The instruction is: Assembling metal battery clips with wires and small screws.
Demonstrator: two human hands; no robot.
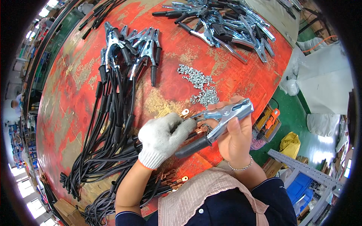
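Observation:
My right hand [235,137], bare with a beaded bracelet, is closed around a silver welding clamp [228,116]. One handle of the clamp wears a black sleeve [194,147] that points toward my body; the other, bare handle reaches left. My left hand [160,137], in a white knit glove, has its fingers pinched together at that bare handle's end. What lies between those fingertips is hidden. Just beyond the glove shows a copper cable lug [184,112]. More copper lugs [200,130] lie under and between my hands, partly covered.
Small metal nuts and screws [200,81] lie heaped beyond my hands. Loose clamps [226,26] are piled at the far right. Clamps fitted to black cables [113,101] spread over the left of the worn red table [71,71]. Right of it stands a box with an orange-handled tool [272,118].

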